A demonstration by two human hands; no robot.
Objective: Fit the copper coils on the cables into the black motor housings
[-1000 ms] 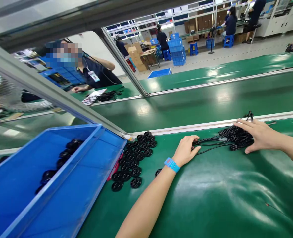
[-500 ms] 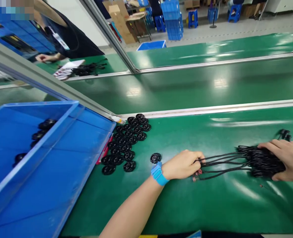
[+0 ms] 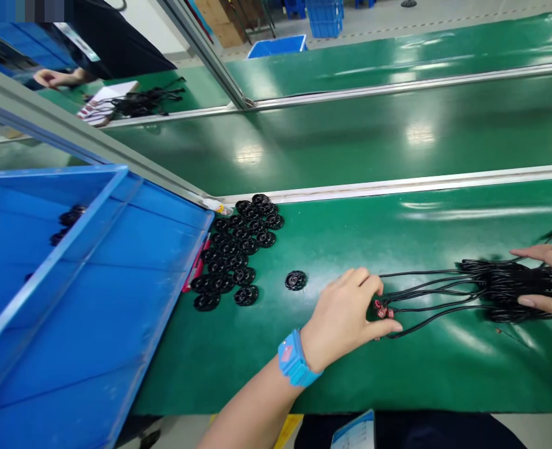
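A bundle of black cables [image 3: 514, 290] lies on the green tabletop at the right, its strands stretching leftward to bare reddish ends [image 3: 382, 309]. Around those ends is my left hand [image 3: 345, 312], thumb and fingers apart, with a blue wrist strap [image 3: 297, 360] behind it. My right hand [image 3: 551, 274], partly cut off by the frame edge, has its thumb and fingers spread at the bundle's right part. One round black part [image 3: 295, 280] lies by itself left of my left hand. Several similar round black parts [image 3: 238, 249] are grouped farther left.
A large blue bin [image 3: 93, 280] stands tilted at the left with black parts inside. A white-edged rail [image 3: 397, 186] runs behind the work area. Beyond a metal post [image 3: 210, 56], another person's hand [image 3: 53, 78] is near more black cables [image 3: 145, 103].
The fingers of my left hand have parted from around the cable ends. My right hand has loosened and shifted right on the bundle. The camera view has tipped downward.
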